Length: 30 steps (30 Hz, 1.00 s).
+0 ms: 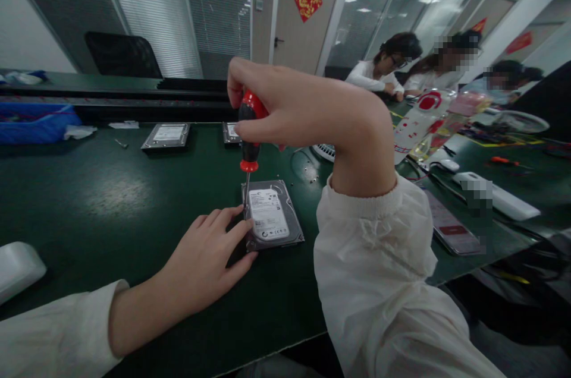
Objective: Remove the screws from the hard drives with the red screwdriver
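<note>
A hard drive (272, 214) with a white label lies flat on the green table in front of me. My right hand (267, 101) is wrapped around the red and black handle of a screwdriver (250, 149), which stands upright. Its shaft points down to the left edge of the drive; the tip is hard to make out there. With its fingers at that same edge and its thumb at the near corner, my left hand (218, 247) holds the drive against the table.
Behind lie another hard drive (166, 136) and a third (231, 133), partly hidden by my right hand. Loose screws (313, 179) are scattered right of the drive. A blue bin (35, 122) stands far left, a phone (452, 223) right. Several people sit at the back right.
</note>
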Each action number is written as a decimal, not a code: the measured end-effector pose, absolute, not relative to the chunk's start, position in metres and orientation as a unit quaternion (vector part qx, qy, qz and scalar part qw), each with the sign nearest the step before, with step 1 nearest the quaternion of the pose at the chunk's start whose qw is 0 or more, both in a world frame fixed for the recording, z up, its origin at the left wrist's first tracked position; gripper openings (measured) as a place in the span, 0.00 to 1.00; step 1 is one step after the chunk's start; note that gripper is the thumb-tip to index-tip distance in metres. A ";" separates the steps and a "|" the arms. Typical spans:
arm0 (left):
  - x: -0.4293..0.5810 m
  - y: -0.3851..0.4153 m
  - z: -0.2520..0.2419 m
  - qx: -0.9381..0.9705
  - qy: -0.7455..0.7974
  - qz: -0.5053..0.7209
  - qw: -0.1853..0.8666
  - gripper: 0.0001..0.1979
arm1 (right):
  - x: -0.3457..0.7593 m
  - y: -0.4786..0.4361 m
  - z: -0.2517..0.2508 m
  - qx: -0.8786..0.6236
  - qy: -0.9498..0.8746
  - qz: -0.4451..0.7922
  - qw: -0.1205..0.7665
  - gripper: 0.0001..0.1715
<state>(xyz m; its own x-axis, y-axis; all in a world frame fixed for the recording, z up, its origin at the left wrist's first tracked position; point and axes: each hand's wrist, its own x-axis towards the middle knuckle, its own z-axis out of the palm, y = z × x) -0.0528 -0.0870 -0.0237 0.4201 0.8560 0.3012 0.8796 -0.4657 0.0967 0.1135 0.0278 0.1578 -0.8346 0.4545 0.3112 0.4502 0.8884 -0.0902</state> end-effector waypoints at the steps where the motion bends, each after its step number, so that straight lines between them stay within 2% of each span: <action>1: -0.053 -0.087 -0.024 -0.842 -0.515 -0.155 0.039 0.19 | 0.113 0.028 0.158 -0.236 -0.956 0.000 0.174 0.11; 9: -0.052 -0.087 -0.022 -0.844 -0.514 -0.146 0.048 0.19 | 0.113 0.020 0.160 -0.264 -0.954 0.006 0.142 0.19; 13: -0.051 -0.086 -0.022 -0.846 -0.510 -0.144 0.049 0.19 | 0.113 0.020 0.161 -0.261 -0.954 -0.008 0.150 0.13; 16: -0.051 -0.087 -0.022 -0.845 -0.512 -0.148 0.047 0.19 | 0.111 0.023 0.161 -0.280 -0.948 0.011 0.155 0.15; 20: -0.052 -0.087 -0.022 -0.844 -0.512 -0.151 0.041 0.19 | 0.112 0.025 0.162 -0.275 -0.951 0.020 0.138 0.07; 23: -0.052 -0.088 -0.022 -0.844 -0.513 -0.149 0.041 0.19 | 0.113 0.025 0.162 -0.282 -0.950 0.005 0.134 0.11; 25: -0.053 -0.088 -0.023 -0.844 -0.514 -0.148 0.044 0.19 | 0.110 0.025 0.159 -0.271 -0.951 -0.020 0.149 0.11; 28: -0.053 -0.087 -0.024 -0.844 -0.513 -0.152 0.046 0.19 | 0.106 0.028 0.153 -0.266 -0.944 -0.051 0.190 0.21; 30: -0.053 -0.086 -0.025 -0.845 -0.511 -0.152 0.045 0.19 | 0.106 0.028 0.150 -0.224 -0.947 -0.049 0.227 0.18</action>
